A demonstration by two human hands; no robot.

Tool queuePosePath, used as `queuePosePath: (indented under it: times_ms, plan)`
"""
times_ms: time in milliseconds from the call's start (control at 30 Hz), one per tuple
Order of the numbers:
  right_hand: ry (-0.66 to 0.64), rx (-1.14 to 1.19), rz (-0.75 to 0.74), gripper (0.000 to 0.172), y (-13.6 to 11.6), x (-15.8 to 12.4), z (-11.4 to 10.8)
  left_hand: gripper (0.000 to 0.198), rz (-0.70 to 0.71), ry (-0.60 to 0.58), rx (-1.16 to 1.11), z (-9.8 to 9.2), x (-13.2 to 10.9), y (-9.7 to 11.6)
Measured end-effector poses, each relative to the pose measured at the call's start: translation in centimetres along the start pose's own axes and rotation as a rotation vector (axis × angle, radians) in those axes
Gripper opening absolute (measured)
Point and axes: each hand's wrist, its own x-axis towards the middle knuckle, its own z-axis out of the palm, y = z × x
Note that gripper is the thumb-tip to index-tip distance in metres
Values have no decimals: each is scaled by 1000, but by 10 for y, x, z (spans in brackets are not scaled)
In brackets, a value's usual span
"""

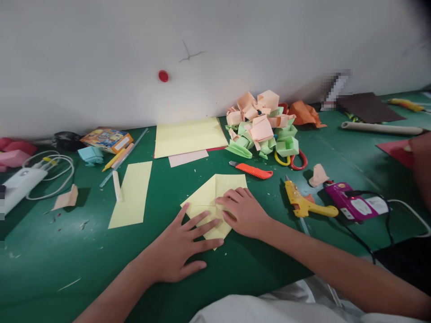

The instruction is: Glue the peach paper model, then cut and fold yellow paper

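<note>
A pale yellow sheet of paper lies on the green table in front of me, with corners folded in towards its middle and crease lines showing. My left hand rests on its lower left part, fingers spread and flat. From the right, my right hand bends its fingers together on the sheet's right side, gripping a folded part near the centre; the paper beneath the fingers is hidden. Just beyond the sheet lies an orange box cutter with a bit of blade out.
A heap of peach and green folded paper pieces stands near the wall, by scissors. A yellow glue gun and purple power strip sit right. Left are a yellow paper strip and white charger block. Yellow sheets lie behind.
</note>
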Motion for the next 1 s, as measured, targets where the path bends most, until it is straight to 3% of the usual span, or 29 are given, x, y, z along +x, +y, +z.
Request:
queuePosePath:
  times_ms: [67,167,233,300,500,667,833,1000]
  plan:
    - [79,-47,-94,28,0,-4,-1,59,-7,-4,-20,0,1,0]
    - [198,-96,-359,24,-1,-14,-7,62,-14,-30,-25,0,1,0]
    - [189,-67,-506,22,-4,-21,-13,61,-16,-45,-27,1,1,0]
    - [112,-43,-550,23,-7,-29,-20,59,-22,-45,-34,2,1,0]
    - [-69,-85,-384,31,-8,-45,-29,61,-25,25,-65,3,1,0]
    - [-20,-145,-267,35,22,-54,-32,60,-23,17,-53,1,0,0]
    - [-16,-259,-91,32,59,-57,-48,60,-21,15,-50,-1,-1,-1]
    - [-30,-296,-98,34,64,-56,-53,57,-43,49,-47,0,1,2]
